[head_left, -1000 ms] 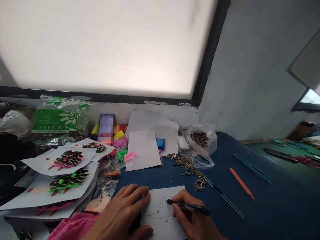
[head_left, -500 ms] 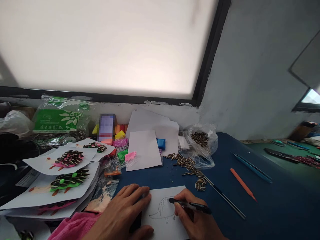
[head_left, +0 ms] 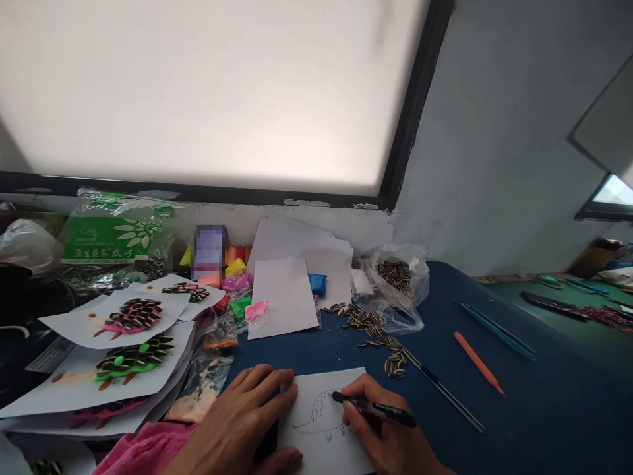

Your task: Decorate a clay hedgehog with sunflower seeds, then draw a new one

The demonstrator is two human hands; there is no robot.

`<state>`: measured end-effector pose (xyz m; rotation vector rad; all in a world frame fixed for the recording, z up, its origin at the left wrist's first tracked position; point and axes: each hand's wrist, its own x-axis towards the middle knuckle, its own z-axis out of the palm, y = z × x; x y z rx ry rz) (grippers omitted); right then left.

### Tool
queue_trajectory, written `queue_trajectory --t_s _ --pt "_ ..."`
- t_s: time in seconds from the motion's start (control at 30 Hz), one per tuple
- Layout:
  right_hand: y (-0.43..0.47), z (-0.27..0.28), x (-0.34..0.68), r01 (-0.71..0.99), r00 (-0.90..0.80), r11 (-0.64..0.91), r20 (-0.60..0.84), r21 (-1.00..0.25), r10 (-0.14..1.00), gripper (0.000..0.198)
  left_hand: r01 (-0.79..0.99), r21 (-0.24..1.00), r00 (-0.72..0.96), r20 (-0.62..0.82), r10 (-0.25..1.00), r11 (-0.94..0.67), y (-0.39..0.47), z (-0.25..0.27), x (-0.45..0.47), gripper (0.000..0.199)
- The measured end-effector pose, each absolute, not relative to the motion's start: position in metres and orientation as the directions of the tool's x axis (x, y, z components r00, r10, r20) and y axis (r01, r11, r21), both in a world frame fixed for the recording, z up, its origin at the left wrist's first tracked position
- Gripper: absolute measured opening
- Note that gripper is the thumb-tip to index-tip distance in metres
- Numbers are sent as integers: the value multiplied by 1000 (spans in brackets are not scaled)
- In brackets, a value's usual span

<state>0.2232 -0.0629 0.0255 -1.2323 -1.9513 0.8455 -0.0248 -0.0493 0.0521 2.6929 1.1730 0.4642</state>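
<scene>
A black pen [head_left: 378,410] is pinched in my right hand [head_left: 383,429], its tip on a small sheet of white paper [head_left: 306,455]. On that sheet is a line drawing of a hedgehog [head_left: 321,422] with a pointed snout, short legs and small marks on its back. My left hand [head_left: 257,409] lies with fingers apart over the sheet's left edge. Loose sunflower seeds [head_left: 363,320] are scattered just beyond the paper. Part of the drawing is hidden by my right hand.
At left, sheets bear seed-and-clay hedgehogs [head_left: 133,316]. A pink cloth [head_left: 148,448] lies below them. Blank paper [head_left: 284,297], clay packets [head_left: 241,309] and a seed bag [head_left: 395,277] stand behind. Tweezers [head_left: 494,330], an orange tool [head_left: 479,363] and a metal rod [head_left: 445,389] lie at right.
The whole view has shifted very slightly to the left. The pen tip stays at about the same spot on the hedgehog's back, and my left hand has not moved on the sheet.
</scene>
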Motion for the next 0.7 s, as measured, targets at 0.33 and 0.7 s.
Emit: queue_trajectory --t_s 0.33,0.7 --pt "-63 21 223 490 -324 331 184 -806 928 24 690 263 644 202 738 -675 -49 54 -24 40" --pt "-64 22 228 471 -305 298 164 -831 938 24 690 232 653 208 728 -685 -49 51 -23 38"
